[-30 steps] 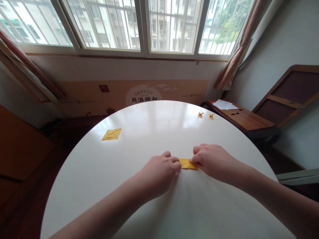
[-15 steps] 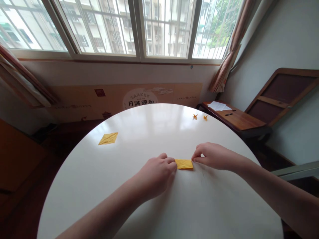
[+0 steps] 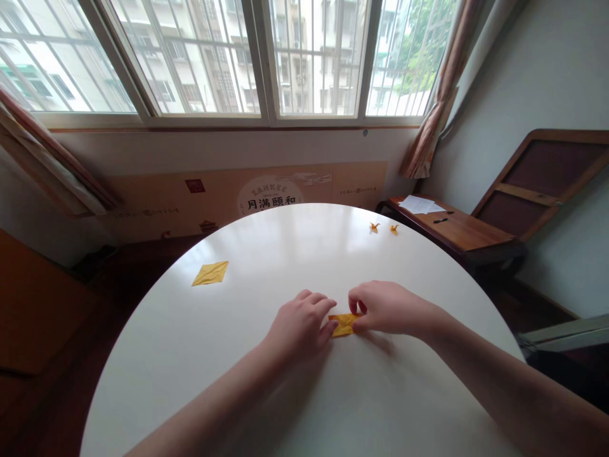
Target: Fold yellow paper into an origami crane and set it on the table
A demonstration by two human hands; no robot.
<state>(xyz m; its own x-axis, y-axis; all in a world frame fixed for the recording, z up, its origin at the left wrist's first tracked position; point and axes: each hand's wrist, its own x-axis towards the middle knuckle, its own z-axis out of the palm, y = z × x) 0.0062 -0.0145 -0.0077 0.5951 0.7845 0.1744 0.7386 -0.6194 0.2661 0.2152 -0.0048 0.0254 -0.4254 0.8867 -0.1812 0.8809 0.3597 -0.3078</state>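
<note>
I sit at a round white table whose glossy top mirrors the window light most strongly toward its far edge; its near edge falls outside my view. Just inside the left edge I have a flat, creased yellow sheet, roughly diamond-shaped from where I look. Close to the far right edge stand two small orange-yellow folded birds, a left one and a right one, near each other but apart. Well in from every visible edge, in front of me, lies a folded yellow strip, its right end partly hidden.
</note>
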